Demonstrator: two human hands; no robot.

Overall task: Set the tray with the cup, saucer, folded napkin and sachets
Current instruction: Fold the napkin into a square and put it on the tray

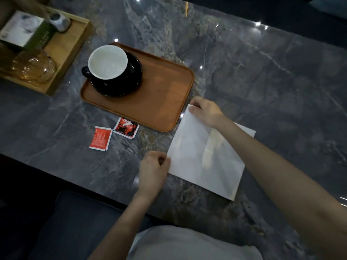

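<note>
Napkin fold in hand, sachets waiting off the tray

Head view: the cup (108, 61) sits on its saucer (120, 79) at the tray's (159, 102) upper-left end. The napkin (202, 154) lies right of centre on the table (262, 72); the left hand (153, 170) pinches its near-left corner, the right hand (205, 110) its far-left corner. Uneven pulls could skew the crease. Two sachets (100, 138) lie lower left of the tray; a sweeping arm could scatter them.
</note>
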